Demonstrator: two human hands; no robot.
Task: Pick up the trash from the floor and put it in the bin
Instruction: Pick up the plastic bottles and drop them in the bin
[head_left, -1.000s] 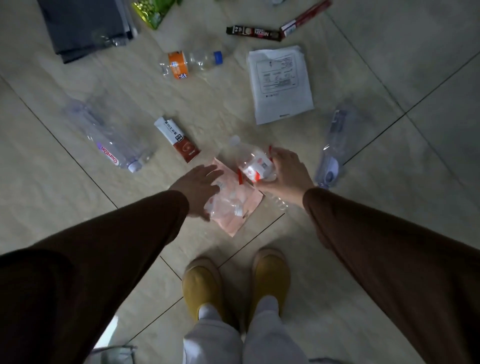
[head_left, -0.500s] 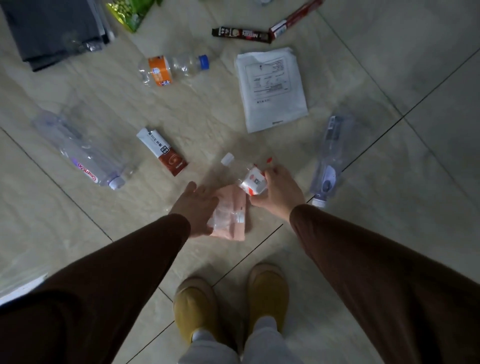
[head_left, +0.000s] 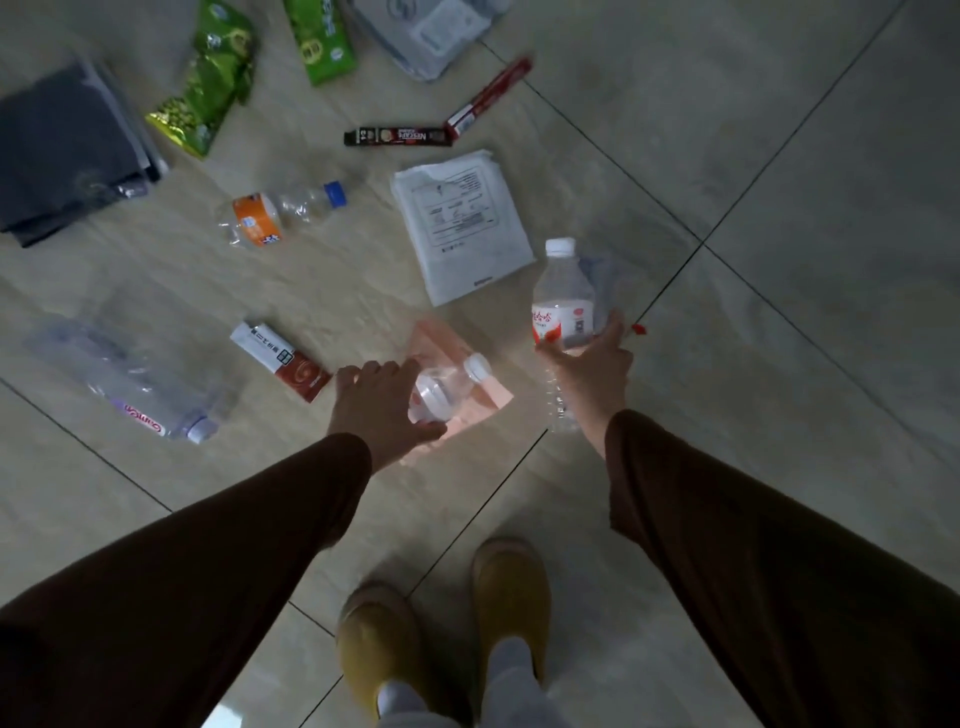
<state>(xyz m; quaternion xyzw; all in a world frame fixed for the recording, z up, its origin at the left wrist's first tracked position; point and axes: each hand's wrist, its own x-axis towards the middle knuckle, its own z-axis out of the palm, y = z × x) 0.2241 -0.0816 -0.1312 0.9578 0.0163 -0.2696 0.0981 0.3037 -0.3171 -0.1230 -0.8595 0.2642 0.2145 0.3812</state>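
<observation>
We see a tiled floor (head_left: 779, 156) strewn with litter: a crushed bottle (head_left: 283, 210), a purple-labelled bottle (head_left: 140, 395), a small carton (head_left: 280, 353), a white paper packet (head_left: 462, 223), two stick sachets (head_left: 397, 136), green snack bags (head_left: 205, 88) and dark folded bags (head_left: 62, 150).

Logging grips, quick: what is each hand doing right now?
Left hand: closed around a small clear bottle lying over a pink packet.
Right hand: closed, holding a red-labelled water bottle off the floor.
</observation>
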